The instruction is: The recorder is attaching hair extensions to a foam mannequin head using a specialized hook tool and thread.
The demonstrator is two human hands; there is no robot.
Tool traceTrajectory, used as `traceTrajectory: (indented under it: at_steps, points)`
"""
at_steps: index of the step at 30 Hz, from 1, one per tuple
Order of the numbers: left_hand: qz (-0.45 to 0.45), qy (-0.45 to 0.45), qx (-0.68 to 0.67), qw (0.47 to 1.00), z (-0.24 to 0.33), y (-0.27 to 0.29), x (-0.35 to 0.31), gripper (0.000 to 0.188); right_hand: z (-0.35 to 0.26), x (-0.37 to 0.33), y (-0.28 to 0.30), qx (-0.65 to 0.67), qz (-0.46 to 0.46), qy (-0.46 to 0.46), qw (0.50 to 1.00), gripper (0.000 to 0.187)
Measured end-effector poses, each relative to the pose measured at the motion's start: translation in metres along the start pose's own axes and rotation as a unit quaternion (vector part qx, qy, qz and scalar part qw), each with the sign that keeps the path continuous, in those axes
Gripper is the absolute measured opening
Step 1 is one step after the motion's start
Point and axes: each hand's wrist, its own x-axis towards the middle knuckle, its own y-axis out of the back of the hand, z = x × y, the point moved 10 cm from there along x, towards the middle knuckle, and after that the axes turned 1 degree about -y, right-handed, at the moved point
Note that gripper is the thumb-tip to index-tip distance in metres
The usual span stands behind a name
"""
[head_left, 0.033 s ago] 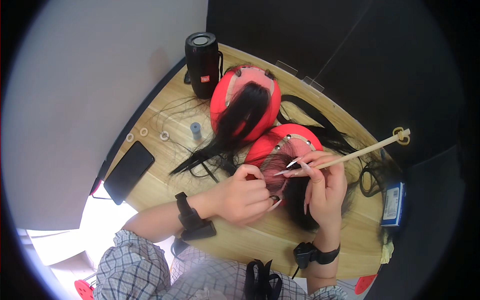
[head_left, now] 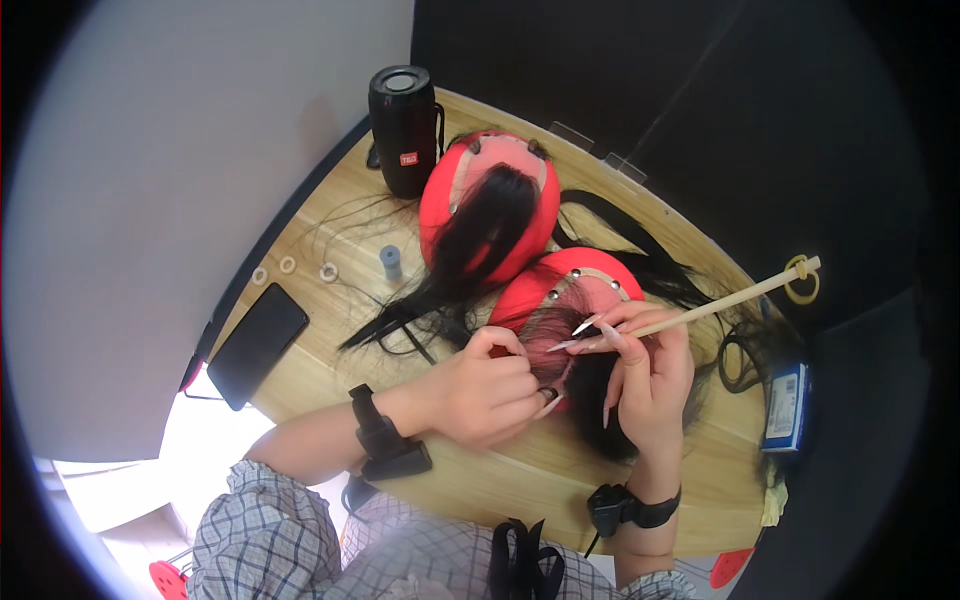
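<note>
A red dome-shaped block (head_left: 612, 262), with a pale net cap and silver pins along its edge, sits in front of me. Black hair (head_left: 597, 405) spreads across it and hangs down its near right side. My right hand (head_left: 650, 375) grips a slim pale wooden stick (head_left: 735, 301), a yellow band looped round its upper end; its lower tip points at the netting and is hard to make out between the long nails. Closed against the block's left side is my left hand (head_left: 485, 392). Whatever its fingers pinch, perhaps hair, is hidden.
Behind stands a second red block (head_left: 437, 212) with a black hair bundle (head_left: 490, 222). A black cylindrical speaker (head_left: 403, 135), a grey spool (head_left: 391, 262), small white rings (head_left: 328, 271) and a phone (head_left: 258, 345) lie leftward. A blue-white box (head_left: 787, 408) is right. Dark partitions border the table.
</note>
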Motion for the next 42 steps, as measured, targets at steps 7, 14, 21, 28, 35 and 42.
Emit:
traceTrajectory:
  at_steps: [7,14,21,28,35,42]
  points:
    - [-0.042,0.055,0.082,0.994,-0.015,0.004,0.002,0.011,-0.014,0.002,0.006,-0.001,0.014,-0.007,1.0,0.007]
    - [-0.007,0.077,0.132,0.988,-0.028,0.021,0.007,0.011,-0.017,0.006,0.013,0.032,0.025,0.0,0.999,0.008]
    - [0.064,0.179,-0.079,0.979,-0.063,0.045,-0.002,0.013,-0.011,0.01,0.02,0.137,0.045,-0.034,0.989,0.009]
    - [0.232,0.507,-0.27,0.785,-0.137,0.05,-0.066,0.031,-0.022,0.011,0.025,0.117,0.056,-0.025,0.991,0.008]
    - [0.413,0.538,-0.192,0.709,-0.159,0.1,-0.097,0.03,-0.052,0.012,0.034,0.051,0.056,0.028,0.997,0.006]
    - [0.495,0.432,-0.103,0.747,-0.148,0.149,-0.097,0.024,-0.063,0.016,0.031,0.072,0.032,0.015,0.997,0.005]
